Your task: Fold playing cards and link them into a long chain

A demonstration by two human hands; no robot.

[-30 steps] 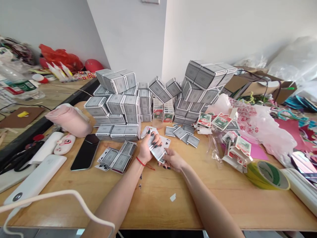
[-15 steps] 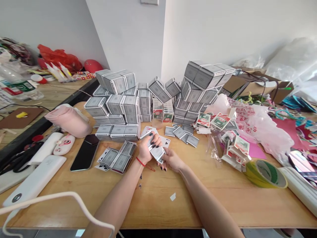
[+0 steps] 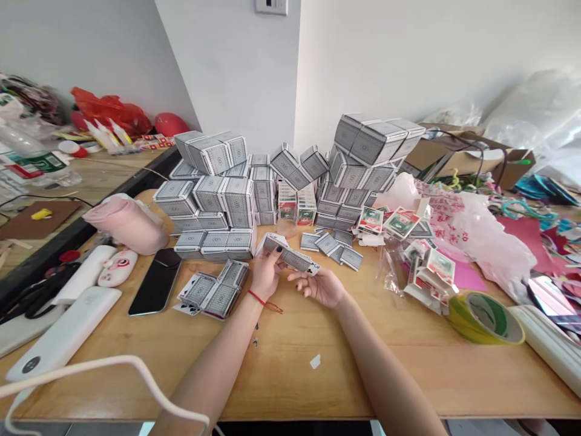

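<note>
A row of grey-backed playing cards [image 3: 293, 259] is held between both hands above the wooden table [image 3: 290, 363]. My left hand [image 3: 264, 275] grips the row's left end with dark-nailed fingers curled over it. My right hand [image 3: 321, 286] lies palm up under the right end, fingers bent around a face-up club card. A loose pile of cards [image 3: 213, 292] lies on the table just left of my left hand. Stacks of grey card packs [image 3: 218, 188] and a taller stack [image 3: 367, 160] stand behind the hands.
A black phone [image 3: 157, 280], white power banks [image 3: 61, 333], a pink roll [image 3: 127, 221] and a white cable [image 3: 104, 369] lie at the left. Opened card boxes and plastic wrap [image 3: 422, 254], a yellow-green tape roll [image 3: 488, 318] and craft scraps fill the right.
The cards were bunched in both hands; now they are spread into a flatter row, lifted slightly, with my right hand turned palm up and moved right.
</note>
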